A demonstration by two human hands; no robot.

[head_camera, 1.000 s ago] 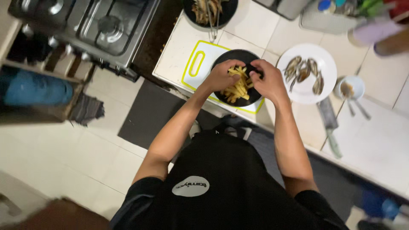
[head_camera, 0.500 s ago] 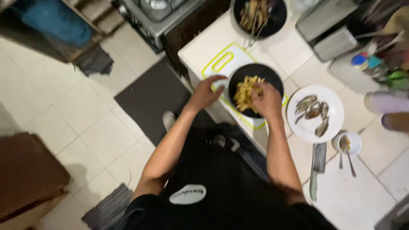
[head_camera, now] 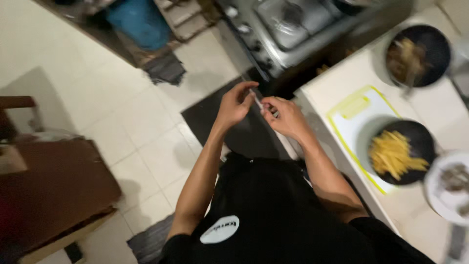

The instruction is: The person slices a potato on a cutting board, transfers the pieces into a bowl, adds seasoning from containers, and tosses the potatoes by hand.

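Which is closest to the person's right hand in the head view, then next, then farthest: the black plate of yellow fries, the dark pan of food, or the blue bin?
From the right hand:
1. Black plate of yellow fries, on the counter to its right.
2. Dark pan of food, farther along the counter, up right.
3. Blue bin, on the floor, far left.

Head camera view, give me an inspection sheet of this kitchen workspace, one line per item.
Surface: white tiled counter at right, with a white cutting board edged in yellow-green.
Job's things: small thin pale object held between both hands over the floor; too blurred to identify.
Clutter: black plate of yellow strips on the board; dark pan of food; white plate at the right edge.
Grippers: left hand and right hand both pinch the thin object, away from the counter.
Cables: nothing seen.
Surroundings: stove, dark floor mat, blue container, brown furniture.
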